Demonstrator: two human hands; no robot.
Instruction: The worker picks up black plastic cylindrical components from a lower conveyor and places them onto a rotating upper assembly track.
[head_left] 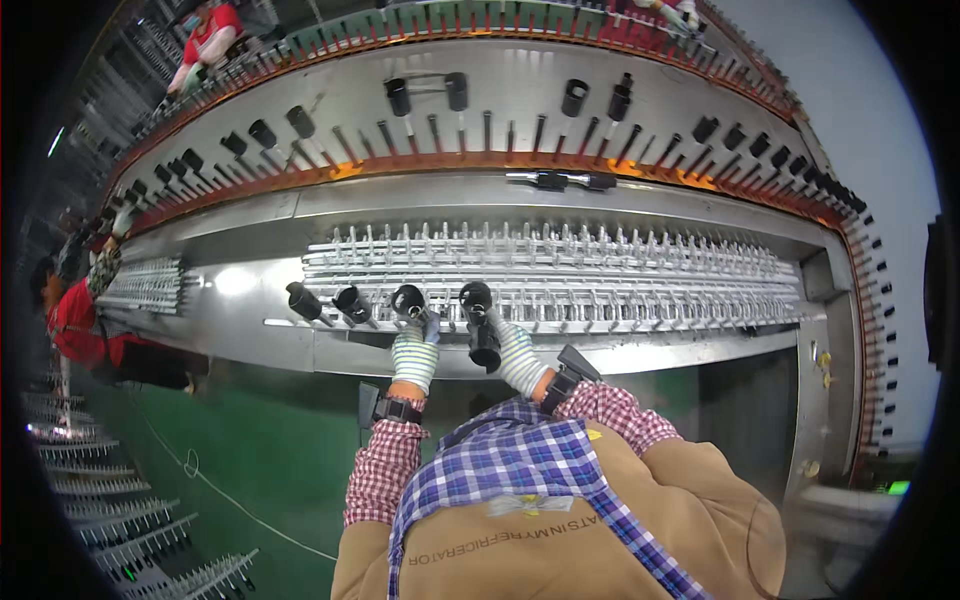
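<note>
My left hand (413, 358), in a striped knit glove, closes around the lower part of a black hollow cup-shaped part (408, 299) at the near edge of a metal rack. My right hand (517, 355), gloved alike, grips a black cylindrical part (485, 346) with its open end toward me. Just beyond it, a second black cup (476, 296) overlaps it; whether my right hand holds that one too is unclear. Left of my hands, two more black cups (351, 304) (303, 300) stand on the rack. My fingertips are partly hidden.
The pronged rack (640, 285) lies in a metal trough (650, 357). Black parts (548, 180) lie on its far ledge. Beyond, a curved orange conveyor (470, 160) carries upright pins, some with black cups. A co-worker in red (78, 322) is at left; racks (100, 470) stand lower left.
</note>
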